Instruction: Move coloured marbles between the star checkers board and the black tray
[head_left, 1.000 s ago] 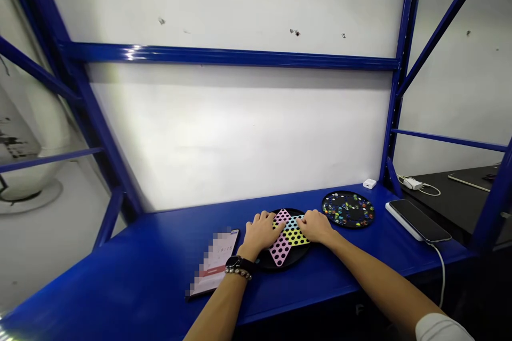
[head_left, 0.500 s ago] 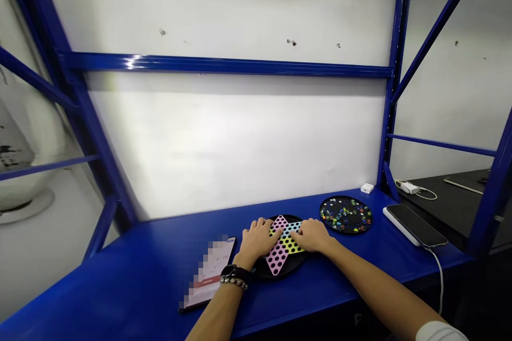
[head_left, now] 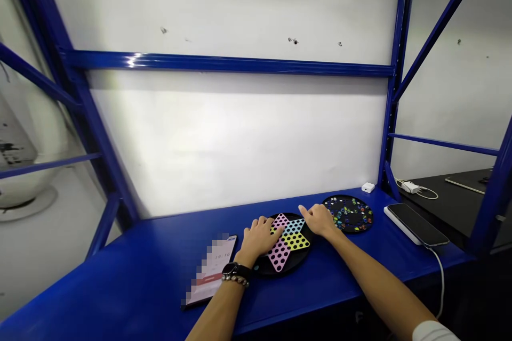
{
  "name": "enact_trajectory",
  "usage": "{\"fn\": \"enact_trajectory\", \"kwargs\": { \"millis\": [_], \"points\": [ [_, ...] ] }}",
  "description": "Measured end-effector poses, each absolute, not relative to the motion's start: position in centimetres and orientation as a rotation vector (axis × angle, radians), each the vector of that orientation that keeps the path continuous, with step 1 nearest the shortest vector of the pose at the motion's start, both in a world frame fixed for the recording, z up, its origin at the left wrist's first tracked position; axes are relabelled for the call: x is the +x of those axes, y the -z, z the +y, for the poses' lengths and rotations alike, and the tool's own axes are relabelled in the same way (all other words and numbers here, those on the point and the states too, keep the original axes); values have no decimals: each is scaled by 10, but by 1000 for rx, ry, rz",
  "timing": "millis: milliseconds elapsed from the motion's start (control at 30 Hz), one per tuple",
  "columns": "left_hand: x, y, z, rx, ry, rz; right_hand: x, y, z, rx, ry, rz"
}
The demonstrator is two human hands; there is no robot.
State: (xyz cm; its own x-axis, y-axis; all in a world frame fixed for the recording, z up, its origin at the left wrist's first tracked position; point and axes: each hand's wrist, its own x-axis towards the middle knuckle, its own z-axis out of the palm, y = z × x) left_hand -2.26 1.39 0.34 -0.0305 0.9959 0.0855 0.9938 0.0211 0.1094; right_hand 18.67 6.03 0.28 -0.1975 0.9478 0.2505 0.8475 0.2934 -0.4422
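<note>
A Chinese checkers board [head_left: 280, 256] with a pink, blue and yellow star full of dark holes lies on a round black tray [head_left: 306, 257]. My left hand [head_left: 258, 238] grips the star's left side, its thumb on the top face; some of its fingers cover that part. Off to the right, my right hand [head_left: 320, 219] is raised clear of the board with its thumb stuck out and nothing seen in it. Its other fingers are partly hidden. Just beyond it sits a second round black tray [head_left: 352, 230] with many small coloured marbles.
On the blue tabletop [head_left: 160, 261], a tablet-like device [head_left: 214, 269] lies left of my left wrist. A black phone [head_left: 418, 224] rests on a white block at the right, with a white cable [head_left: 442, 287] hanging down. A small white case [head_left: 368, 187] stands near a blue post.
My right hand has let go of the board's right side and moved up and right toward the marble tray, uncovering the blue and yellow points. My left hand stays in place.
</note>
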Motion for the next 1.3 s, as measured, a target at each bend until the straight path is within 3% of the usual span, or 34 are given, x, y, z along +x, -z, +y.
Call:
{"fn": "enact_trajectory", "kwargs": {
  "millis": [367, 533, 767, 967, 1300],
  "points": [
    [-22, -5, 14, 2179, -204, 2223, 266, 4, 105, -1984, -187, -1842],
    [-21, -7, 12, 2180, -214, 2211, 240, -1, 92, -1761, -112, -1925],
    [-19, -3, 12, 2194, -268, 2241, 182, 13, 56, -1108, -549, -2494],
    [-20, 4, 14, 2360, -350, 1985, 178, 11, 49, -1122, -626, -2610],
    [-17, -9, 9, 2403, -518, 1940, 181, 10, 56, -1342, -441, -2490]
  ]
}}
